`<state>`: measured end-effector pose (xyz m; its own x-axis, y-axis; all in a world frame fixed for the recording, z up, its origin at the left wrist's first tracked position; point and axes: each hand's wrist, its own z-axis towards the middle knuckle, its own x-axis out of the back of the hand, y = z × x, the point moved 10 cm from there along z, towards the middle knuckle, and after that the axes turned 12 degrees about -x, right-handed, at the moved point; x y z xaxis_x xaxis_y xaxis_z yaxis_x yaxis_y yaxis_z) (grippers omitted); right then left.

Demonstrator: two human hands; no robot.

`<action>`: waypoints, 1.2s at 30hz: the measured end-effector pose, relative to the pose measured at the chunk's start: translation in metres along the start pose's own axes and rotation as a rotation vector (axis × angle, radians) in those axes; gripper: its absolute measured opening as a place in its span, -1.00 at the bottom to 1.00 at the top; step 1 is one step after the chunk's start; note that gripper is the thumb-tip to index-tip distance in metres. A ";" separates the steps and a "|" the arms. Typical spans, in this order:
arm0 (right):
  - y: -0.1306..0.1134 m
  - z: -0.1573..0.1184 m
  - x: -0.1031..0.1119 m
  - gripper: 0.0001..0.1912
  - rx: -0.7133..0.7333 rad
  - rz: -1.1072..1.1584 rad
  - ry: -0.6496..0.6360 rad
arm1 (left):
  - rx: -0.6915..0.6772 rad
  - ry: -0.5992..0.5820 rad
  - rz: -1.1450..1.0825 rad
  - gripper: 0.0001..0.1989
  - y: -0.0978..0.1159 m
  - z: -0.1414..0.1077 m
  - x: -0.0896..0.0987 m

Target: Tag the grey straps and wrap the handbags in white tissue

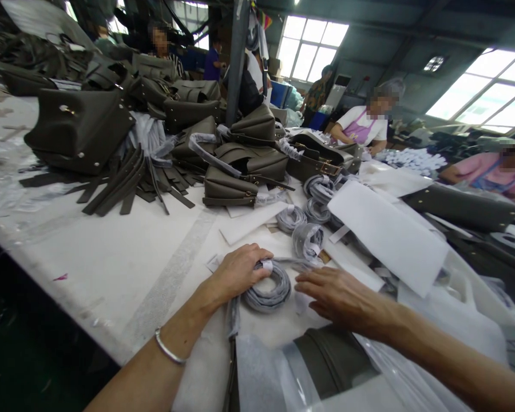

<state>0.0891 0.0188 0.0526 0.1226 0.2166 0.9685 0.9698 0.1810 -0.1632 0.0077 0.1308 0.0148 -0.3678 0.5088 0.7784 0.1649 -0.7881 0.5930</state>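
A coiled strap in clear wrapping [268, 297] lies on the white table, a small white band around its top. My left hand [242, 269] grips the coil's upper left side, fingers over the top and thumb at its inner edge. To the right of the coil is my right hand [332, 292], fingers stretched out and holding nothing. A wrapped strap end runs from the coil toward the right fingertips; whether they touch it I cannot tell. Close to me lies a dark olive bag [330, 357], partly covered by white paper [260, 372] and plastic.
More wrapped strap coils [308, 240] lie beyond my hands. White sheets [388, 229] are on the right. Dark olive bags [79, 131] and loose strips [115, 183] are piled along the far side, by a metal post [237, 68]. Co-workers [363, 123] sit across the table.
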 end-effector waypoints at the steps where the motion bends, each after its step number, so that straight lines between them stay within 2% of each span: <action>1: -0.009 0.000 -0.008 -0.87 0.042 -0.102 -0.020 | -0.005 0.003 0.000 -0.67 0.000 0.000 0.000; 4: -0.019 0.000 -0.024 -0.84 0.106 -0.274 -0.048 | -0.015 0.009 -0.003 -0.67 0.001 0.000 0.001; 7: -0.016 0.000 -0.027 -0.77 0.162 -0.305 -0.041 | -0.008 0.004 -0.007 -0.67 0.000 0.000 -0.001; 9: -0.009 0.001 -0.026 -0.72 0.167 -0.243 -0.068 | -0.002 0.005 -0.010 -0.67 0.000 0.000 -0.001; 11: 0.002 0.005 -0.023 -0.69 0.108 -0.123 -0.111 | -0.007 0.011 -0.018 -0.67 0.000 0.000 0.000; 15: 0.028 0.016 -0.019 -0.80 -0.041 0.133 -0.171 | -0.028 0.028 -0.042 -0.67 0.001 0.001 0.002; 18: 0.034 0.021 -0.021 -0.84 -0.035 0.260 -0.211 | -0.029 0.033 -0.050 -0.67 0.000 0.001 0.002; 26: 0.041 0.029 -0.028 -0.92 -0.067 0.214 -0.257 | -0.017 0.025 -0.061 -0.67 -0.001 0.000 0.002; 32: 0.032 0.022 -0.020 -0.87 -0.090 0.123 -0.132 | 0.030 0.017 -0.015 -0.65 -0.002 0.000 0.005; 34: 0.035 0.015 -0.011 -0.86 -0.161 0.235 -0.064 | 0.062 0.015 0.035 -0.70 -0.003 0.000 0.005; 36: 0.048 0.006 0.007 -0.84 -0.301 0.540 0.057 | 0.092 0.027 0.067 -0.75 -0.004 -0.001 0.005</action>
<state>0.1349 0.0348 0.0508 0.6152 0.1495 0.7741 0.7840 -0.2198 -0.5806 0.0041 0.1364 0.0161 -0.3778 0.4453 0.8118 0.2730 -0.7842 0.5572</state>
